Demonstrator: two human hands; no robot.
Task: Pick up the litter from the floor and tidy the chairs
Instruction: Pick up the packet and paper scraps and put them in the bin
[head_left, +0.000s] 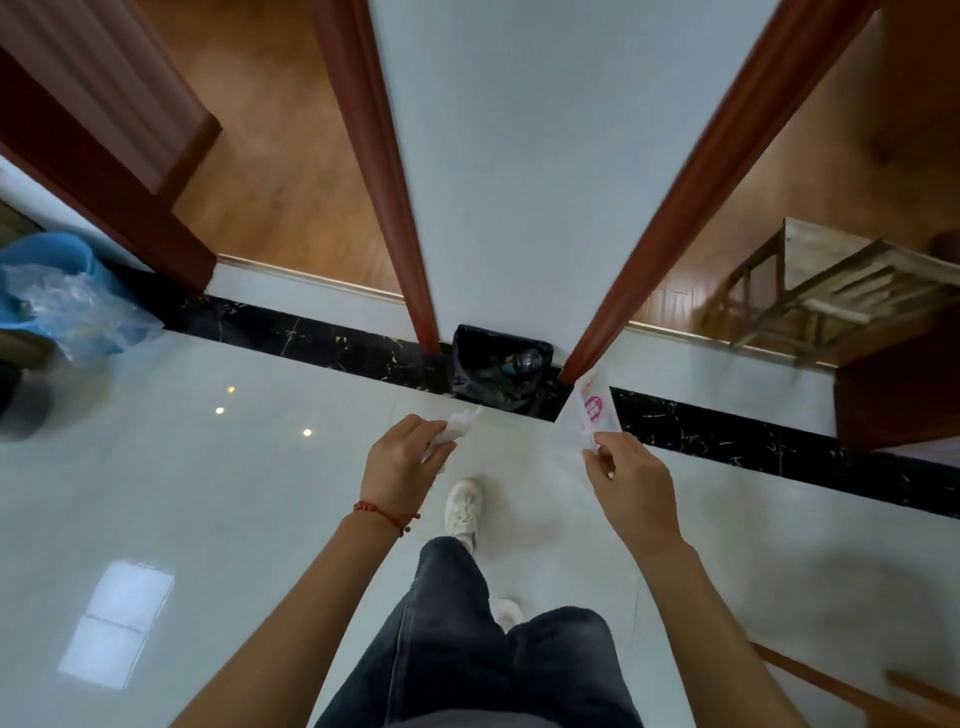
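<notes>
My left hand (402, 462) is closed around a crumpled white tissue (457, 427) that sticks out past the fingers. My right hand (631, 486) pinches a clear plastic wrapper with a pink label (592, 410), which stands up from the fingertips. Both hands are held out over the pale tiled floor, a short way in front of a small bin lined with a black bag (498, 369). The bin stands against the white wall between two doorways and holds a bottle and other rubbish. A wooden chair (826, 291) stands in the room through the right doorway.
Red-brown door frames (379, 171) flank the white wall. A blue bucket with a clear plastic bag (67, 296) sits at the far left. A black marble strip (291, 330) runs along the thresholds. Another wooden chair part (852, 691) shows at bottom right. My white shoe (462, 506) is stepping forward.
</notes>
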